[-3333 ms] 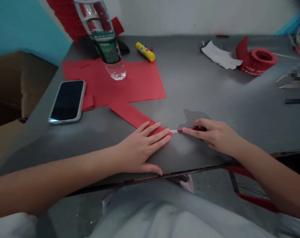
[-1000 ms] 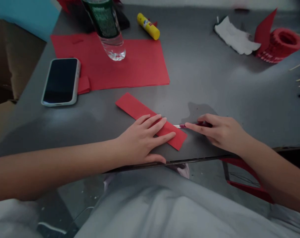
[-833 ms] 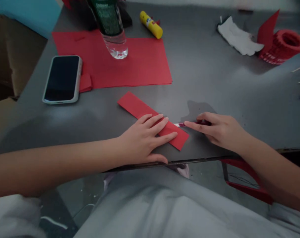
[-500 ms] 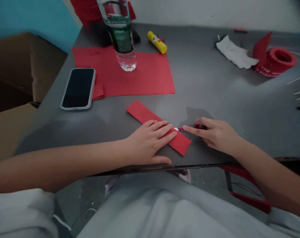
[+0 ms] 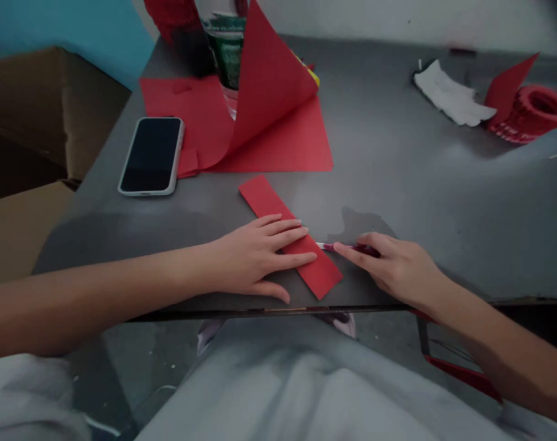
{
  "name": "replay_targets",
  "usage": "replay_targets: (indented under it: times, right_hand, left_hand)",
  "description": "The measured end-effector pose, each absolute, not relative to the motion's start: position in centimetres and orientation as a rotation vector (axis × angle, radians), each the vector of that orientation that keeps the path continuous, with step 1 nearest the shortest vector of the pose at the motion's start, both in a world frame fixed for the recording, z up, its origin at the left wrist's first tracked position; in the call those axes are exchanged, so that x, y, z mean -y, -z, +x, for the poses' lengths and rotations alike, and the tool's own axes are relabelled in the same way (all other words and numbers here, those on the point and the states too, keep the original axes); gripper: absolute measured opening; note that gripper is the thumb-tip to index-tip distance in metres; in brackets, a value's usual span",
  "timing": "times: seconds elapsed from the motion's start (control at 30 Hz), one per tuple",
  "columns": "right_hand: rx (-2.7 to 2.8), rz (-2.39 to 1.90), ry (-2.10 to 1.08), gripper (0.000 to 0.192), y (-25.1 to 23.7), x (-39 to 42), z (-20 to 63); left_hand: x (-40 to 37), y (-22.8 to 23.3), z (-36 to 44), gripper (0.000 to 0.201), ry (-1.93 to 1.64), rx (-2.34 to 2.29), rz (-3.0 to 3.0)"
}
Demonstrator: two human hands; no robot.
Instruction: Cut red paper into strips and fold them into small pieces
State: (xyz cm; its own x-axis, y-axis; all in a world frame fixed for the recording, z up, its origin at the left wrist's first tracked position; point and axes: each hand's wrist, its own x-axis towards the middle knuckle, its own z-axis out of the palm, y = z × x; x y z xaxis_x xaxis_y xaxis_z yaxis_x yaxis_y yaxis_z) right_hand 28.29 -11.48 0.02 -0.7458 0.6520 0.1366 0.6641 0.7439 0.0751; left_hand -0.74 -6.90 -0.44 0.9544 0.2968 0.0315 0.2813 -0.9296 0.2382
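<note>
My left hand (image 5: pixel 264 257) lies flat with its fingers spread across a folded strip of red paper (image 5: pixel 323 274), pressing it on the grey table. The strip slants from upper left to lower right near the table's front edge. In my right hand (image 5: pixel 400 263) is a slim utility knife (image 5: pixel 326 246) with a dark purple handle, its index finger stretched along the top. The pale blade points left at the strip's right edge. Whether the blade is between the paper layers cannot be made out.
Behind the strip, a large red sheet (image 5: pixel 278 79) curls upward, partly hiding a water bottle (image 5: pixel 227 58) and a yellow glue stick (image 5: pixel 313 76). A phone (image 5: pixel 152 156) lies at left. White torn paper (image 5: pixel 455 98) and a red tape roll (image 5: pixel 535 116) are at back right.
The top red sheet, flat before, has lifted and curled up in front of the bottle. The strip has turned slightly steeper, and my left hand has shifted a little left on it.
</note>
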Motion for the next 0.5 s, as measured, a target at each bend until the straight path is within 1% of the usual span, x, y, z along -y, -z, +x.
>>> replay_targets:
  times: [0.2, 0.5]
  right_hand:
    - [2.836, -1.143, 0.158, 0.048, -0.38, 12.14, 27.66]
    - [2.838, -1.209, 0.187, 0.049, -0.11, 12.4, 28.13]
  left_hand:
    - [7.05, 0.82, -1.5, 0.071, -0.145, -0.447, 2.871]
    - [7.17, 0.98, -1.39, 0.071, -0.169, -0.438, 2.877]
